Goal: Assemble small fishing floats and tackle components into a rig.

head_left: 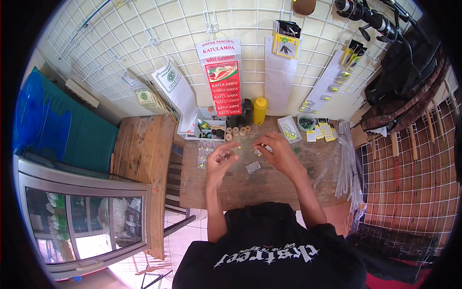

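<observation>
My left hand (221,161) is raised over the wooden table with its fingers curled. A tiny yellow bead-like piece (239,147) shows at its forefinger tip; what the fingers grip is too small to make out. Facing it, my right hand (278,150) pinches thumb and fingers together on something hidden by the fingertips. Just below that pinch is another small yellow piece (260,154). Between and below the hands lies a small clear plastic packet (253,167) on the table (226,192). Beside my left hand are clear packets with yellow pieces (202,156).
At the table's back stand a white divided box (192,136), wooden spools (235,130), a yellow squeeze bottle (260,111), a white tray (280,123) of small yellow pieces and a round tub (306,115). Clear plastic strips (347,154) hang at the right edge. A white wire grid (178,29) holds packages.
</observation>
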A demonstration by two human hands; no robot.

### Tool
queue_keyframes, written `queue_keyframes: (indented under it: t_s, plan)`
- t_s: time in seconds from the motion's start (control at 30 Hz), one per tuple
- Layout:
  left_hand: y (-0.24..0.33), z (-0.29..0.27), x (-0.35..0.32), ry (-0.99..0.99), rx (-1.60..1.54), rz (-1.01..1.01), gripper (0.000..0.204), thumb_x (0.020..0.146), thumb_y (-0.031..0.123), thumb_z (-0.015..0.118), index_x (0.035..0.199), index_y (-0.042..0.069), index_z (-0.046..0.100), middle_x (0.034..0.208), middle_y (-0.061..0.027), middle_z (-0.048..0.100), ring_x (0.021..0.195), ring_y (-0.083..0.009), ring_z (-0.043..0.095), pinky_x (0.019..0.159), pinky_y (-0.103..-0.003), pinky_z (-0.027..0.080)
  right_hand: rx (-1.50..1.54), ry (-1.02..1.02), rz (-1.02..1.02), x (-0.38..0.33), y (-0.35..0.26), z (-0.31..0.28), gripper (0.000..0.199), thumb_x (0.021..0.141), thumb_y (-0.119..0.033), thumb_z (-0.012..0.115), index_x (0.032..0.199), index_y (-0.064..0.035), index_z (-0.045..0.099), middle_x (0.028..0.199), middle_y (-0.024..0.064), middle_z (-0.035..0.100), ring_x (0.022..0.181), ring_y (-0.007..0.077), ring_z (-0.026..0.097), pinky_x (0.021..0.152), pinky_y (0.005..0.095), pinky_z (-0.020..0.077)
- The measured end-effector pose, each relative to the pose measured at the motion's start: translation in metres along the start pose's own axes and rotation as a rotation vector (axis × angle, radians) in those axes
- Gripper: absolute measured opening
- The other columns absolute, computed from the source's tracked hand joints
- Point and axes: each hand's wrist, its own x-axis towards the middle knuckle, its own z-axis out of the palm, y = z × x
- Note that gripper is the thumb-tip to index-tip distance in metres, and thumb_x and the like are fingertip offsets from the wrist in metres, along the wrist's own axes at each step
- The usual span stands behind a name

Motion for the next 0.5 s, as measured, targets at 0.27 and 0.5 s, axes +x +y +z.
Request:
queue_keyframes:
  t_s: [0.27,0.5]
  plan:
    - [0.012,0.013,0.017,-0.106,0.088,0.023,0.03,0.078,-0.001,0.069,0.107,-0.002,0.063,0.102,-0.0088,0.066,0.088,-0.0112,0.058,0.079,-0.026,0.047,-0.148,-0.234,-0.221,0.021,-0.012,-0.022,0.014,0.079,-0.013,0.065,0.089,-0.0045,0.067,0.079,0.0113,0.06,0.082,0.0303,0.057,0.074,0.0395,0.0454]
    - [0.017,0.019,0.027,-0.213,0.175,-0.02,0.024,0.075,-0.003,0.072,0.099,-0.004,0.067,0.091,-0.0086,0.068,0.084,-0.0108,0.062,0.075,-0.023,0.049,-0.087,-0.348,-0.147,0.034,-0.015,-0.03,0.014,0.079,-0.014,0.065,0.09,-0.0042,0.066,0.083,0.0118,0.062,0.084,0.0318,0.059,0.076,0.0401,0.0458]
